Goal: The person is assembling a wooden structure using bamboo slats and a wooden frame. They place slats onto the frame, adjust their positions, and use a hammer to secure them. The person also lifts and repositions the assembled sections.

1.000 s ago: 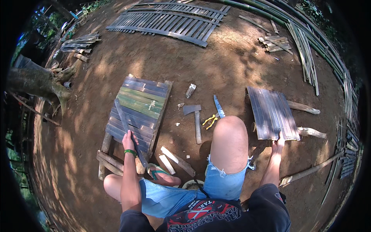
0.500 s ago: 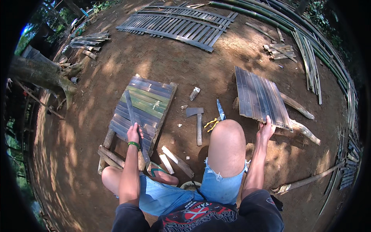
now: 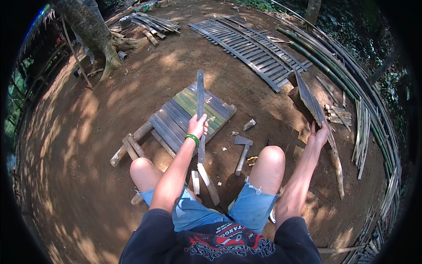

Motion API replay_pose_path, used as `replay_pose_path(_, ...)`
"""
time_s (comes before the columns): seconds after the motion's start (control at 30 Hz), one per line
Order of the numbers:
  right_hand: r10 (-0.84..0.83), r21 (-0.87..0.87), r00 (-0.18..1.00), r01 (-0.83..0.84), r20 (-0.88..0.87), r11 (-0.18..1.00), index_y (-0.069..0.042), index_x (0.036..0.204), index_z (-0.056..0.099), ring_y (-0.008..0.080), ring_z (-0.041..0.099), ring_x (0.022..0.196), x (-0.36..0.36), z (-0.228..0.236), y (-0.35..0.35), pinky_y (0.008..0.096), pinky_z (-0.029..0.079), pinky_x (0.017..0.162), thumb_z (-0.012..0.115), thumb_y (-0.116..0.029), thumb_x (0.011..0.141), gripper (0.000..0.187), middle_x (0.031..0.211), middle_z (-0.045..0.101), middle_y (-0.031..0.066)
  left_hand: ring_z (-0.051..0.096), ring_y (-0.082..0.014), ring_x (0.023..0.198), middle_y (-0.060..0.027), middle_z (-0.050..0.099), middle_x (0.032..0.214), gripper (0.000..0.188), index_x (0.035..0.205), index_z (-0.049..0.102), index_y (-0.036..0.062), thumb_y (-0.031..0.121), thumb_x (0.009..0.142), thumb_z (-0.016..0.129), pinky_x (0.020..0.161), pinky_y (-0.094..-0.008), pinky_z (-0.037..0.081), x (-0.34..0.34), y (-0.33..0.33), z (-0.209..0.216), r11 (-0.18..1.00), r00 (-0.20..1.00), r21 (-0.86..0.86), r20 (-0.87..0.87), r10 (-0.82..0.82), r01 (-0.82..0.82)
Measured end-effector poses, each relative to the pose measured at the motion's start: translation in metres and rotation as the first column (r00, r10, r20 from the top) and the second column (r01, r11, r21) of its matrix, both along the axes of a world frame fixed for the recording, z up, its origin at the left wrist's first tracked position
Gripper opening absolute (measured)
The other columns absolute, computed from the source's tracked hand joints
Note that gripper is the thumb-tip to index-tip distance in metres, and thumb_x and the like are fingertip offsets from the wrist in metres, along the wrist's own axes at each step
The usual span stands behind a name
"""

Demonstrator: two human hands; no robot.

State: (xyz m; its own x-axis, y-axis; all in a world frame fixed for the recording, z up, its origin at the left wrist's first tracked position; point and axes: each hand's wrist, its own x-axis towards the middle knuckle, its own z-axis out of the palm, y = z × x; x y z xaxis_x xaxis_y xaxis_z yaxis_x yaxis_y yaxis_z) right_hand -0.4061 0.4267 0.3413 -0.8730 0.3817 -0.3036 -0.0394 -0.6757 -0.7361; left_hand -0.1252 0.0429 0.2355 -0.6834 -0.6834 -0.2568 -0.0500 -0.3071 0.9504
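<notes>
My left hand (image 3: pixel 198 126) is closed around a long, flat, dark slat (image 3: pixel 201 94) with a small hole near its top end. It holds the slat up over a panel of dark and greenish slats (image 3: pixel 180 116), which lies on short logs in front of me. My right hand (image 3: pixel 317 135) grips the lower part of a second slatted panel (image 3: pixel 310 97), tilted so steeply that it shows nearly edge-on; some of the fingers are hidden behind it. Between my knees and the panels lies a hatchet (image 3: pixel 242 152). Yellow-handled pliers (image 3: pixel 252 161) are partly covered by my right knee.
Split wood pieces (image 3: pixel 209 185) lie between my legs. A log (image 3: pixel 336 169) extends below the right panel. Farther off are a large slatted frame (image 3: pixel 248 46), long bamboo poles (image 3: pixel 327 66), a bundle of strips (image 3: pixel 154 24) and a tree trunk (image 3: pixel 90 33).
My left hand has lifted the slat off the left panel and turned it upright. My right hand has tipped the other panel up on edge. The view has swung to the left.
</notes>
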Motion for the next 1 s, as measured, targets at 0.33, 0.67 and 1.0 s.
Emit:
replay_pose_path(0.33,0.139,-0.083,0.950,-0.169,-0.281,0.982,0.011,0.103,0.055,0.0273,0.063,0.099,0.099,0.082,-0.180,0.0471,0.063,0.087,0.067,-0.008,0.090,0.026,0.112,0.058,0.0177,0.055,-0.0109,0.049,-0.0031,0.059,0.069,0.020,0.100,0.052,0.0083,0.028,0.100,0.057,0.042,-0.0255,0.043,0.051,-0.053,0.025,0.990,0.974,0.034,-0.175,0.141,-0.138)
replay_pose_path(0.67,0.666,-0.126,0.720,-0.691,-0.195,0.711,-0.010,0.132,0.047,0.0199,0.059,0.106,0.243,-0.038,-0.309,0.0415,0.053,0.083,0.070,-0.009,0.090,0.048,0.123,0.058,0.0079,0.063,-0.0356,0.113,-0.0204,0.061,0.129,0.023,0.096,0.058,0.0120,0.033,0.102,0.054,0.090,-0.0474,0.055,0.141,-0.150,0.035,0.952,0.884,0.289,-0.413,0.218,-0.100)
replay_pose_path(1.0,0.910,0.014,0.413,-0.910,-0.037,0.414,-0.012,0.141,0.042,0.0215,0.060,0.114,0.374,-0.226,-0.348,0.0389,0.052,0.091,0.070,-0.010,0.091,0.057,0.130,0.058,0.0086,0.061,-0.0148,0.079,-0.0001,0.064,0.084,0.020,0.085,0.063,0.0120,0.029,0.092,0.069,0.072,-0.0298,0.051,0.246,-0.177,-0.104,0.875,0.877,0.099,0.151,0.457,-0.473)
